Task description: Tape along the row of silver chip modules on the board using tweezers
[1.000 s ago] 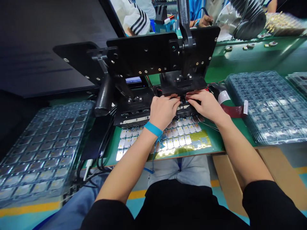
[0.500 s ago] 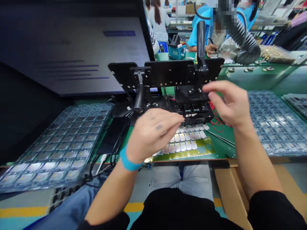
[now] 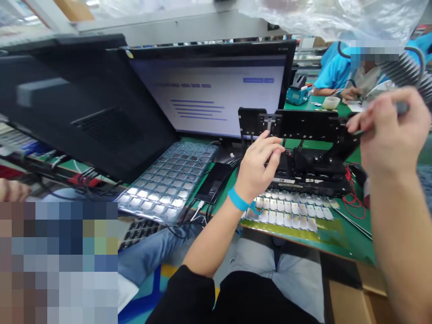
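Note:
A black test fixture with metal toggle clamps stands on the green bench. My left hand, with a blue wristband, is over its left side, fingers loosely stretched and apart near the left clamp. That clamp's handle is hidden behind this hand. My right hand is closed around the right lever handle, whose dark end shows between the fingers; this hand is somewhat blurred. In front of the fixture lie rows of small silvery modules on a yellowish sheet.
Left are a clear tray of square parts, a black box with cables and a lit monitor. Tweezers and red wires lie right. A co-worker in blue sits opposite; another person's hand is far left.
The view has swung left. My right hand has risen from beside the fixture and closed on the lever handle. My left hand has moved up to the left clamp, its fingers spreading.

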`<state>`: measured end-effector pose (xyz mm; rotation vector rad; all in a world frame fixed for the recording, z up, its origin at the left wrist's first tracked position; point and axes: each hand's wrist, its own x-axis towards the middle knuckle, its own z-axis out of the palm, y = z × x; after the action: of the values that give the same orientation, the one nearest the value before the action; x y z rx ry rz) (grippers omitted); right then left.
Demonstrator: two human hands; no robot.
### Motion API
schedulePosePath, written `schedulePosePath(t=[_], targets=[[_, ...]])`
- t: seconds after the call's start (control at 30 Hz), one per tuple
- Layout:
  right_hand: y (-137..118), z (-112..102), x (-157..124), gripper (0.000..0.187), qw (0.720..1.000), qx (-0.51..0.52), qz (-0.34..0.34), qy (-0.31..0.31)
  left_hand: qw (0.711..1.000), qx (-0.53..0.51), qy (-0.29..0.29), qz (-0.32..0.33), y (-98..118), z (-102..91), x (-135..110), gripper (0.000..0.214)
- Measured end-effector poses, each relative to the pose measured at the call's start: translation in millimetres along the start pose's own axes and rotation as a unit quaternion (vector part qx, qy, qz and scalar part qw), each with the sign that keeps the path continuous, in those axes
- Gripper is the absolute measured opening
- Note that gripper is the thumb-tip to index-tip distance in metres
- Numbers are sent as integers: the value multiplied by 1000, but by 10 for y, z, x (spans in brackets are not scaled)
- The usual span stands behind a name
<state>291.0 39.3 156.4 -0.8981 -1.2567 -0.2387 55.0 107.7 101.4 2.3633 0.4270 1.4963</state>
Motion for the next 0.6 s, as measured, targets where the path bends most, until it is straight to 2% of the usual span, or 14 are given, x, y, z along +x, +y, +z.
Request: schedulePosePath(t=[0.03,0.1,0.2,0.3,0.43,0.6], targets=[[-115,24,-181,49,999,-1,-19,25,1000,-1,5,1,16,-2,4,23],[-237,68,-501,45,998,-32,-34,33,1000,-1,14,6,32,-8,10,22],[-197,95,-771,37,995,-65,-49,51,1000,9,15,9,40,-21,18,22],[-117,92,-802,35,994,-77,-47,54,1000,26,4,6,57,-62,38,24],[-191,125,-730,44,993,-101,-63,24,999,42,-12,26,99,-184,67,34],[-240,238,-714,58,972,-230,-53,16,998,36,-49,10,62,-311,62,45]])
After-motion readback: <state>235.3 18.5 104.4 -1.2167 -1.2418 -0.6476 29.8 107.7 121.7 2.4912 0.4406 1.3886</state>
